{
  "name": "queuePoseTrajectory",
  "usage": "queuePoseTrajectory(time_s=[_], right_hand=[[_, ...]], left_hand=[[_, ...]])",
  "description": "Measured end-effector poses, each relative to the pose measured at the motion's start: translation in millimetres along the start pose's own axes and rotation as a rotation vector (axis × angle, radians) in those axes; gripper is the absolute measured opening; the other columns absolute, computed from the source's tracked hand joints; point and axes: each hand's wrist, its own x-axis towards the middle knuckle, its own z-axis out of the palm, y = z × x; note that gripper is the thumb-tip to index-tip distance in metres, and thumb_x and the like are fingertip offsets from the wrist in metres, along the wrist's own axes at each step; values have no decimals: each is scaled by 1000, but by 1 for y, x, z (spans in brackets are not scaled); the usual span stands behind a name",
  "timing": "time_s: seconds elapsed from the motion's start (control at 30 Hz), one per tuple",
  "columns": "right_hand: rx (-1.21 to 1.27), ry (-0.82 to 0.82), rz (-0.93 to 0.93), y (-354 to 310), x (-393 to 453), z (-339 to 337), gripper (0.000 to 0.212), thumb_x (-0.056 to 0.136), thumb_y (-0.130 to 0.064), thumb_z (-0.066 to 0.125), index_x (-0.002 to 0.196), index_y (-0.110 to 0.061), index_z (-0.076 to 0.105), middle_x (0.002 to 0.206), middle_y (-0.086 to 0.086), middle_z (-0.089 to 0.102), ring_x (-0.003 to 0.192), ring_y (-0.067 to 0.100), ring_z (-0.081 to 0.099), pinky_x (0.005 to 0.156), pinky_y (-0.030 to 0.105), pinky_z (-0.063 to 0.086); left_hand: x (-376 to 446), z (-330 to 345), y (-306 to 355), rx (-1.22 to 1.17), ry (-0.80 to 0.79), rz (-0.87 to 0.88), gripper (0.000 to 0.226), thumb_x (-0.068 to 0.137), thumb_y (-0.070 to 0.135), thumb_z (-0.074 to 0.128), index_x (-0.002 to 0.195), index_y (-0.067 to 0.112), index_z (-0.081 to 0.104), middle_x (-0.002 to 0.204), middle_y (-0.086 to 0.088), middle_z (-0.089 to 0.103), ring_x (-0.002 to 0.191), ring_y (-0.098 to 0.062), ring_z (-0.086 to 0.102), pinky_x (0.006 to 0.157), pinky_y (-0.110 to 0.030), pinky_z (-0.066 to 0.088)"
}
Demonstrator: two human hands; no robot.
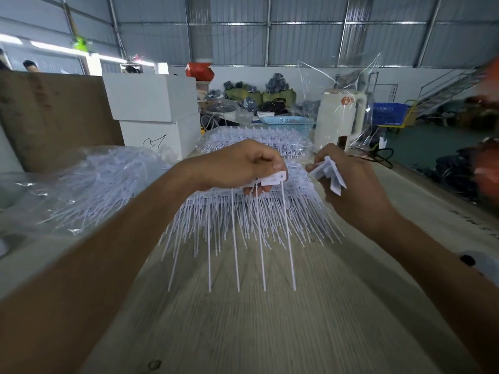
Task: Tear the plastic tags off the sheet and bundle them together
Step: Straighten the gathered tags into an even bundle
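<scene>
A pale wood-grain tabletop (270, 333) carries a heap of white plastic tag sheets (243, 211), a clear bag of loose tags (102, 182) at left, stacked white boxes (154, 109) and a white kettle (340, 117) behind.

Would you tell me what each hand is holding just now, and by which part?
Left hand pinches a strip of tags by the flat heads; right hand grips loose tags by their heads.

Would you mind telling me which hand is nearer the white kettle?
Right. The right hand sits just below the white kettle; the left hand is farther off, to its left.
</scene>
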Motion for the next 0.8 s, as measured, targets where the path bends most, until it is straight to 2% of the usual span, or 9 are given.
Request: queuePoseTrajectory(time_s=[0.07,0.13,0.23,0.3,0.4,0.5,0.63,0.67,0.8], right_hand=[[-20,-79,32,-2,-2,2,28,91,-2,62,109,-24,59,87,4,69,79,27,66,75,47,56],[-69,-135,51,-4,-2,5,32,91,-4,62,119,-19,59,90,7,70,81,31,67,76,48,56],[-79,-188,16,-2,0,5,27,91,-1,62,114,-14,58,98,6,73,86,37,68,77,50,56],[-65,-215,-8,0,-1,6,23,91,0,61,108,-14,57,99,5,73,87,39,68,74,52,55],[-28,-178,9,1,-3,10,18,92,-5,58,107,-15,60,87,6,71,78,33,67,70,48,54],[58,-78,-5,0,-2,12,10,95,-11,60,88,-18,61,71,-6,59,66,24,58,67,41,48],[210,-81,64,-1,1,13,13,98,-24,67,87,-16,64,74,-2,64,70,18,58,70,39,46],[230,-88,68,-2,1,13,15,98,-27,67,88,-16,65,75,-1,64,71,19,59,70,40,47],[295,-133,101,-8,2,11,24,95,-35,68,91,-12,66,79,8,66,75,27,62,72,44,50]], left_hand=[[-1,0,1,24,-2,-5,19,105,15,51,110,8,68,77,0,69,69,-18,67,67,-41,56],[-1,1,3,34,5,-10,19,105,14,52,111,11,70,82,-5,71,71,-21,69,70,-46,58],[-1,1,5,55,20,-9,20,104,14,53,113,14,70,96,-17,70,82,-30,70,76,-51,57],[-1,2,6,46,22,-15,21,104,12,53,115,13,71,99,-15,71,86,-29,70,77,-46,58],[-2,2,7,48,-11,-25,24,103,7,53,118,11,71,91,-1,74,80,-19,71,74,-36,58],[-3,2,9,58,-43,-22,26,102,3,52,120,8,71,83,10,75,77,-13,70,73,-34,58],[-3,2,12,37,-15,10,27,101,3,55,122,8,71,85,-1,76,75,-14,71,69,-28,55],[-3,2,13,49,-8,32,28,100,3,56,123,10,71,86,-4,75,76,-15,72,70,-30,56],[-3,2,13,14,-12,95,30,97,3,62,126,10,65,91,-14,75,86,-26,75,88,-54,57]])
